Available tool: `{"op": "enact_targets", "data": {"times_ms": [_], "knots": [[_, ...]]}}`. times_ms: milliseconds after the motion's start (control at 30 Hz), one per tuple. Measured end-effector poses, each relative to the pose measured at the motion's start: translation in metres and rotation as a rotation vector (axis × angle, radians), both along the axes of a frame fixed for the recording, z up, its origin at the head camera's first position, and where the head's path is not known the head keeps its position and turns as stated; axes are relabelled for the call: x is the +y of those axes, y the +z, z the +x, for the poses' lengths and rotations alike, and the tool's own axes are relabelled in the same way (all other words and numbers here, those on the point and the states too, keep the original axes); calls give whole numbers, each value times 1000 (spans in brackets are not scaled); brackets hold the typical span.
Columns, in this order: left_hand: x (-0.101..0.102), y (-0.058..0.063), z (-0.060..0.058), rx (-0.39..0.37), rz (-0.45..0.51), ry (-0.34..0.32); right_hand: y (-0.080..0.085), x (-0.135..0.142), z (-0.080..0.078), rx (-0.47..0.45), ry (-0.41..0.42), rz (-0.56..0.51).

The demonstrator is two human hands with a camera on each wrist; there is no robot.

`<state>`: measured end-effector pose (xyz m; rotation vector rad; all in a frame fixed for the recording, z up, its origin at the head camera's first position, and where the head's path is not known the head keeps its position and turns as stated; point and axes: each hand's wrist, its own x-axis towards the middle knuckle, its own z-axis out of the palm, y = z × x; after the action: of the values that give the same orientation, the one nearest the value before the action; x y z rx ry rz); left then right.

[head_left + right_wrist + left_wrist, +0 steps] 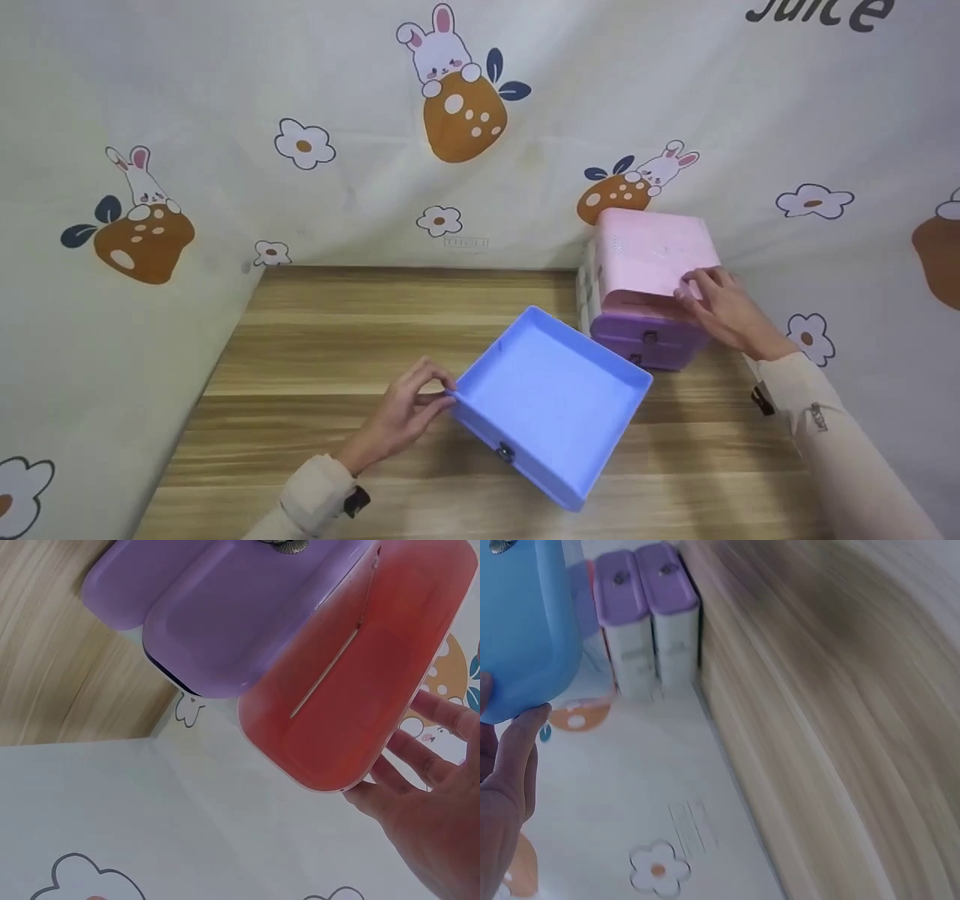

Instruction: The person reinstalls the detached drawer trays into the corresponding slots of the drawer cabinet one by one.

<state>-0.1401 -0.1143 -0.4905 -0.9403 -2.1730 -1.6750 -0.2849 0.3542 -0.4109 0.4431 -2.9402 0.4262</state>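
In the head view, the left hand [401,412] pinches one corner of a blue drawer [551,397] over the tabletop [300,337]; the right hand [726,311] touches a pink cabinet [656,251] at the tabletop's far right corner. In the left wrist view, thumb and finger meet the drawer's corner. In the right wrist view, spread fingers [416,757] rest beside the cabinet's open slot [360,697], near two purple drawers [210,622].

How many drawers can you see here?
3. The blue drawer is out, held by the left fingers. The upper purple drawer and lower purple drawer sit in the pink cabinet, below its open slot. None seem hidden.
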Motion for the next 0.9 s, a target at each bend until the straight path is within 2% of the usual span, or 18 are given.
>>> {"op": "enact_targets", "data": {"times_ms": [167,400,567,667,900], "knots": [[27,10,-4,-64,-15,-81,-1,1,-1,1,-12,-1],[56,27,-9,-45,-25,-161,0,2,-1,-15,-18,2],[69,36,-15,-70,-29,-199,0,1,-2,-19,-25,-2],[77,34,-23,-75,-27,-210,0,1,-2,-4,-18,-9],[95,12,-46,-74,-12,-190,0,2,0,-6,-10,-15]]}}
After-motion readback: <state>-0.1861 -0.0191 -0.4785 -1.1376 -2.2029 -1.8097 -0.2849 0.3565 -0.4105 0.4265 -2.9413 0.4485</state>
